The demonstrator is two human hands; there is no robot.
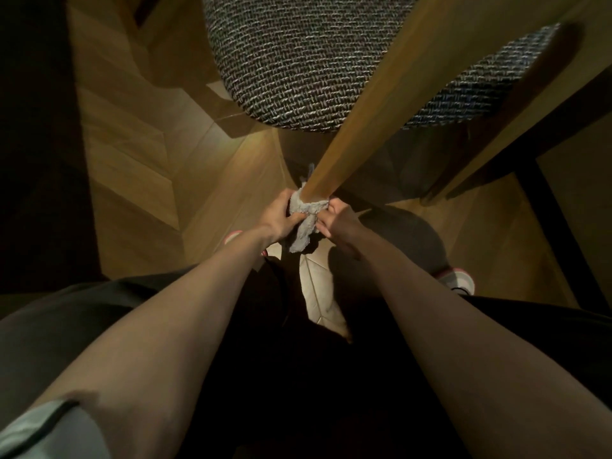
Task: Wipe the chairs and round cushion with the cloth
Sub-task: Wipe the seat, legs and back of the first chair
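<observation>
A wooden chair leg (371, 104) runs from the upper right down to the middle of the view. A grey fluffy cloth (303, 223) is wrapped round its lower end, with a loose tail hanging down. My left hand (281, 215) grips the cloth from the left side of the leg. My right hand (337, 220) pinches the cloth from the right. Above them is the chair's round grey woven cushion (291, 61), seen from close up.
Herringbone wood floor (132, 150) spreads to the left. A second wooden chair part and a dark metal leg (556, 226) stand at the right. My shoes (458, 281) are on the floor below my hands. A dark wall or furniture edge fills the far left.
</observation>
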